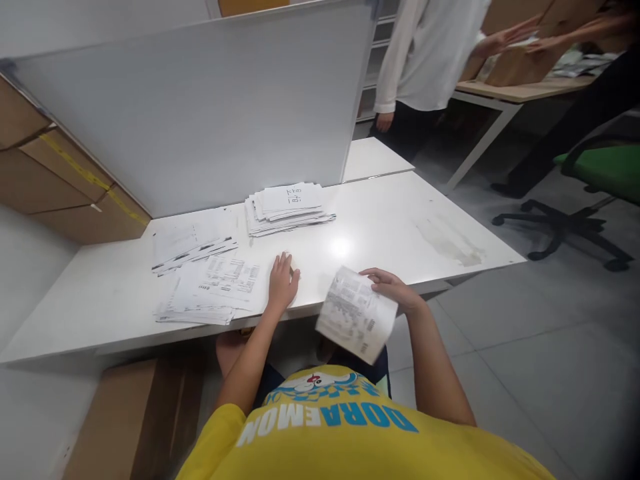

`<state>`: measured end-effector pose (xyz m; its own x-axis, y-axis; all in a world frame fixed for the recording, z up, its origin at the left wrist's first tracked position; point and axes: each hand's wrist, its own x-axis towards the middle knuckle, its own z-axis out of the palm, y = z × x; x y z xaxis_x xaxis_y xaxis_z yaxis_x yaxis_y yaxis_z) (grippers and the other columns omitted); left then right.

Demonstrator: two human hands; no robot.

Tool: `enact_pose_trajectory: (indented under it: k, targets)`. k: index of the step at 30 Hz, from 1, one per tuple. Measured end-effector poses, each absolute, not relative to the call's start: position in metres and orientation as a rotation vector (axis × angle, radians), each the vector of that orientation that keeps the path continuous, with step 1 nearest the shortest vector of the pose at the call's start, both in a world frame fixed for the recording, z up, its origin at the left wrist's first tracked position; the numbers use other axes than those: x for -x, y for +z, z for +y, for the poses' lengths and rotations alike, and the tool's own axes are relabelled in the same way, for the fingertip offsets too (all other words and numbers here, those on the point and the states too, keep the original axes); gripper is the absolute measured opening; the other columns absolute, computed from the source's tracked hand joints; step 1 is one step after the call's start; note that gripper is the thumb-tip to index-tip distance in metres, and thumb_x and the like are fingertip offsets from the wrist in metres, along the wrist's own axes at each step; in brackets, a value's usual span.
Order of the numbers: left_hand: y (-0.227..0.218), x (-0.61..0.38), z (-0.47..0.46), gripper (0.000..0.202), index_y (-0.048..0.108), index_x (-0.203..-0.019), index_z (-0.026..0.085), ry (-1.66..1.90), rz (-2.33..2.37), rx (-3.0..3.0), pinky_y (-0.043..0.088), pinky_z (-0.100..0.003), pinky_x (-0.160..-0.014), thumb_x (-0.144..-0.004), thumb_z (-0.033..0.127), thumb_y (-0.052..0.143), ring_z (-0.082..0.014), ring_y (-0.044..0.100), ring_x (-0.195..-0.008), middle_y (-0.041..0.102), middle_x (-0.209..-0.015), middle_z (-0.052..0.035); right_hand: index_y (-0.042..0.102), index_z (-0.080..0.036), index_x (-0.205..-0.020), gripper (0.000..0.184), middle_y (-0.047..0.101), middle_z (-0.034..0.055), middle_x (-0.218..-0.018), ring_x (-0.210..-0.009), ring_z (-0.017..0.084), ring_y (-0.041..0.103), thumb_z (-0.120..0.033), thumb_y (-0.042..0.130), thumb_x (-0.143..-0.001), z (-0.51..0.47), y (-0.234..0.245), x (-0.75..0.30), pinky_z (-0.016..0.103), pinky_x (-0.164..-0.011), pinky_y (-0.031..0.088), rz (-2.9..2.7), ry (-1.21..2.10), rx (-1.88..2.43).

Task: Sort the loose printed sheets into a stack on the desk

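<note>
Right hand grips a printed paper at the bench's front edge

The right hand (397, 292) pinches the printed paper (356, 313) by its edge, thumb over the near face, a hold that probably leaves most of the print readable. The paper tilts, in front of the tall stack (293, 210) and to its right; whether it touches the bench (390, 220) is unclear. The left hand (283, 288) rests on the bench directly in front of the tall stack, apart from it, perhaps for support; its fingers bend loosely, and I cannot tell whether they hold anything.

Left of the tall stack lie fanned sheets (175, 243), and nearer the person than these, a low pile (195, 303), likely kept separate so the groups stay sorted. The white panel (240, 100) stands behind the tall stack, seemingly as a divider.
</note>
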<state>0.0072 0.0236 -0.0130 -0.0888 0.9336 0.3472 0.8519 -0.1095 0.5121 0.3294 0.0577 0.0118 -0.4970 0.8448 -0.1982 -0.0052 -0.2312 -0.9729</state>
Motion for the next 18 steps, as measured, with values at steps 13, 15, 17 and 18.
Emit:
enact_pose_trajectory:
  k: [13, 15, 17, 18]
  targets:
    - [-0.014, -0.018, 0.026, 0.059, 0.031, -0.153, 0.012, 0.699, 2.095, -1.977, 0.031, -0.049, -0.120, -0.102, 0.040, 0.033, -0.0284, 0.033, -0.149, 0.038, -0.157, -0.0176, 0.059, -0.026, -0.122, 0.048, 0.057, 0.0006, -0.084, -0.078, 0.017, 0.058, -0.032, 0.063, -0.074, 0.250, 0.106, -0.230, 0.030, -0.071, 0.049, -1.540, 1.189, 0.802]
    - [-0.010, -0.021, 0.023, 0.058, 0.030, -0.154, 0.012, 0.656, 2.114, -1.972, 0.030, -0.048, -0.121, -0.102, 0.039, 0.030, -0.0272, 0.032, -0.149, 0.039, -0.157, -0.0161, 0.055, -0.021, -0.127, 0.053, 0.054, 0.0005, -0.083, -0.074, 0.016, 0.055, -0.026, 0.056, -0.073, 0.284, 0.091, -0.189, 0.030, -0.069, 0.048, -1.478, 1.167, 1.009]
    - [-0.007, -0.023, 0.019, 0.059, 0.029, -0.154, 0.013, 0.618, 2.121, -1.947, 0.029, -0.046, -0.122, -0.103, 0.040, 0.029, -0.0264, 0.030, -0.150, 0.037, -0.159, -0.0146, 0.051, -0.017, -0.130, 0.058, 0.054, 0.0017, -0.086, -0.073, 0.016, 0.052, -0.020, 0.052, -0.072, 0.305, 0.071, -0.157, 0.031, -0.070, 0.047, -1.463, 1.057, 1.205]
    - [-0.006, -0.024, 0.018, 0.059, 0.028, -0.155, 0.014, 0.608, 2.118, -1.935, 0.028, -0.046, -0.122, -0.103, 0.041, 0.028, -0.0259, 0.029, -0.151, 0.036, -0.160, -0.0137, 0.050, -0.015, -0.131, 0.060, 0.055, 0.0031, -0.089, -0.074, 0.016, 0.052, -0.018, 0.050, -0.071, 0.312, 0.062, -0.146, 0.032, -0.072, 0.047, -1.491, 0.974, 1.280]
